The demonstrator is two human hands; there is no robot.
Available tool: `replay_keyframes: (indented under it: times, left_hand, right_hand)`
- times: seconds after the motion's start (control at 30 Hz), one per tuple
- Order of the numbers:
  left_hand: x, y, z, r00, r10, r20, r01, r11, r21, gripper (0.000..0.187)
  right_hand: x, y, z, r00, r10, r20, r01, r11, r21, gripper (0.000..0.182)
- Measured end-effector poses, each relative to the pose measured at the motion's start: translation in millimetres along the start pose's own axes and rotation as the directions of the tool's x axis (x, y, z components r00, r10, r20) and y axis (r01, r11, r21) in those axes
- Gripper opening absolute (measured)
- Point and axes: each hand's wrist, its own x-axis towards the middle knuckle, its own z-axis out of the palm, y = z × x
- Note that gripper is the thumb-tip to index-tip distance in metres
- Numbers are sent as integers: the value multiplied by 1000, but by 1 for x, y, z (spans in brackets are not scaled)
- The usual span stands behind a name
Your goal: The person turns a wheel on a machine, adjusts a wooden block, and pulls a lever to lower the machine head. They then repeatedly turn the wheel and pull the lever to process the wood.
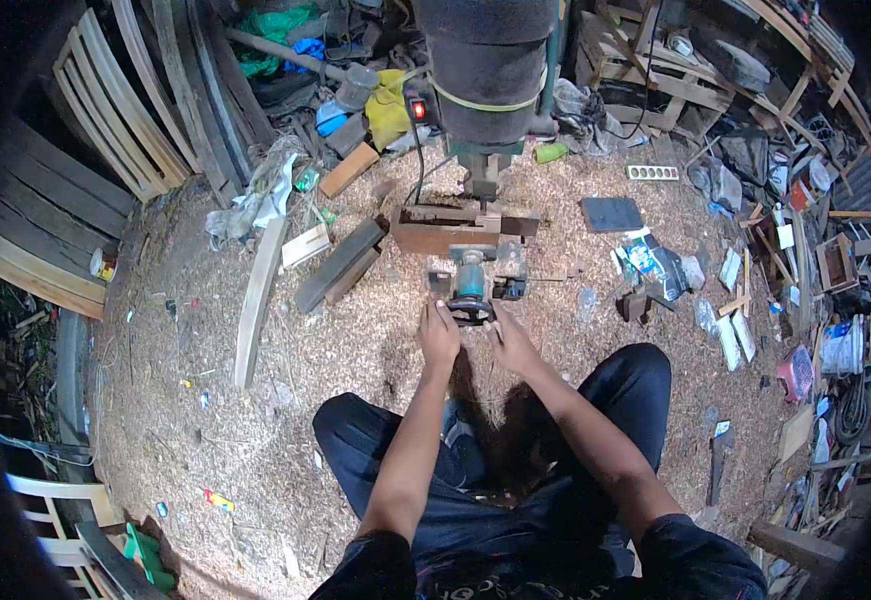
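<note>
Both my hands are at a black handwheel (473, 320) on the front of a standing machine. My left hand (440, 337) is closed on the left side of its rim, and my right hand (514, 345) on the right side. Behind the wheel sits a green vise-like carriage (470, 278). A reddish-brown wooden piece (441, 238) lies across the machine beyond it. The machine's head (483, 70), dark and wrapped with a yellow band, hangs above, its tool end (482, 185) pointing down at the wood. Where the tool meets the wood is too small to make out.
Wood shavings (356, 350) cover the floor around my legs. Loose beams (341, 265) lie left of the machine, and a long curved plank (261, 300) farther left. A dark block (612, 214) and a power strip (653, 173) are on the right. A red-lit switch (418, 110) hangs beside the head.
</note>
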Motion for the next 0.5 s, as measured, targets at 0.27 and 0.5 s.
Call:
replay_keyframes:
  times: [0.27,0.5]
  left_hand:
    - [4,-20,12,952,-302,-45,306,942,136,59]
    - [15,-63,23,930,-351,-111,363,924,118,48]
  right_hand:
    - [10,-7,12,988,151,-21,-151,988,14,40]
    - [12,3,12,997,63,-54,-64,998,-14,32]
